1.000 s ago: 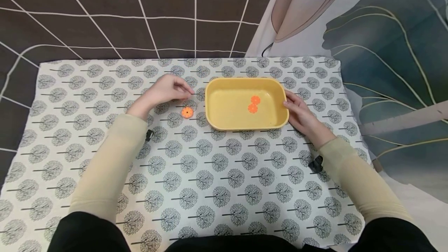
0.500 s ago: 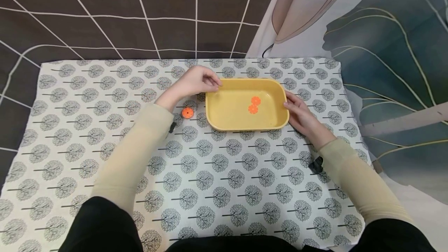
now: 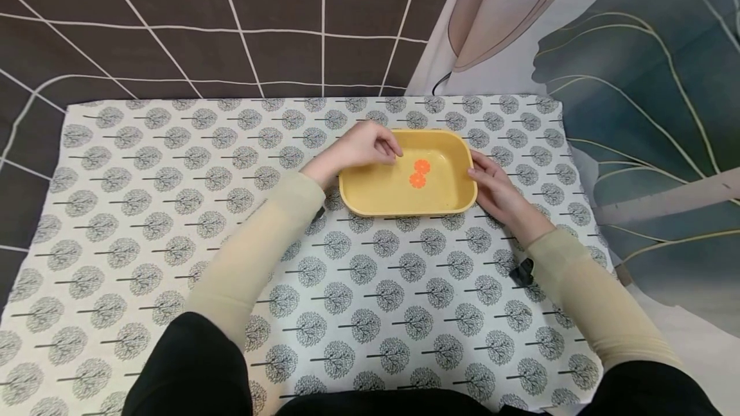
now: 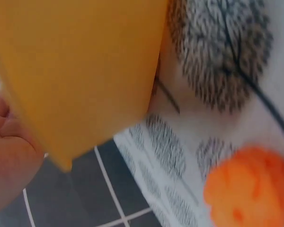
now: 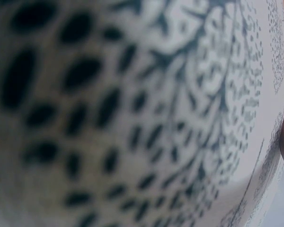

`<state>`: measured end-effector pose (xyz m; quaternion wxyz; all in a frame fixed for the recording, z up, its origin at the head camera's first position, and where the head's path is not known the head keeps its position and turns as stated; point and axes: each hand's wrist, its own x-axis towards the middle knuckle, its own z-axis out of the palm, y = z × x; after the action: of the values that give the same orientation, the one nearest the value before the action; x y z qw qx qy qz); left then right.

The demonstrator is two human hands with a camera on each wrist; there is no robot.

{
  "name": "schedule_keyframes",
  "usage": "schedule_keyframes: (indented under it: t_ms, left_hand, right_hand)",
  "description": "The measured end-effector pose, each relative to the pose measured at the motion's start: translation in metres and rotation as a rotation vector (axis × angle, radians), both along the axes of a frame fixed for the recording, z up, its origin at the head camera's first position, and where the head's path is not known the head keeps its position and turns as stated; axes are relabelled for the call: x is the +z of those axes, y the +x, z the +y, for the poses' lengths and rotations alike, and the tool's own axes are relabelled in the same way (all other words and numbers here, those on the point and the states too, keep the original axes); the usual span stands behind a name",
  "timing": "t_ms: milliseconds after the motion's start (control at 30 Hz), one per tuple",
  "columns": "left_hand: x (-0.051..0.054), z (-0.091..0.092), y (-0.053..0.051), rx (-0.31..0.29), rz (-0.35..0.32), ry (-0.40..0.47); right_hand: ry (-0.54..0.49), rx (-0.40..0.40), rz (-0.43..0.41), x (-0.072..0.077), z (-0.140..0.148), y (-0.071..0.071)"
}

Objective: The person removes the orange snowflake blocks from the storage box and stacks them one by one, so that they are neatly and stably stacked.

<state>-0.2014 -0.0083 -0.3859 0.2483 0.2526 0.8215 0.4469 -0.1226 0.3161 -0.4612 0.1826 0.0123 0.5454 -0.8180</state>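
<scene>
A yellow rectangular tub [image 3: 370, 194] stands on the cloth, with two orange flower-shaped pieces [image 3: 417, 180] touching each other inside. Over its left half is my left hand [image 3: 364, 144], fingers bent and fingertips near the pieces. Whether something is between those fingertips is hidden. My right hand [image 3: 498, 188] grips the tub's right rim, thumb on the wall. Another orange piece [image 4: 251, 189], rounded and blurred, lies on the cloth left of the tub in the left wrist view; my left arm covers it in the head view. The right wrist view shows mostly blurred cloth.
A white cloth with tree prints [image 3: 358, 320] covers the table. Behind it hangs a dark fabric with white grid lines [image 3: 231, 11]. A leaf-patterned curtain [image 3: 647, 114] borders the right side.
My left hand has moved right from the cloth, across the tub's left rim and over its inside. My left arm now covers the loose orange piece. The right hand and tub stay put.
</scene>
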Motion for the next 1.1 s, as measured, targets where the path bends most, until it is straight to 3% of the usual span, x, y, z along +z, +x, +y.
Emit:
schedule_keyframes:
  t_ms: [500,800,1100]
  left_hand:
    - [-0.025,0.030,0.002,-0.062,-0.054,-0.002]
    - [-0.039,0.044,0.007,-0.099,0.005,0.005]
    - [-0.046,0.051,0.006,-0.136,0.100,-0.039]
  right_hand:
    - [-0.002,-0.003,0.001,-0.001,-0.001,0.000]
    - [-0.029,0.002,0.011,-0.001,-0.001,0.000]
    - [-0.014,-0.008,0.007,0.000,0.000,0.000]
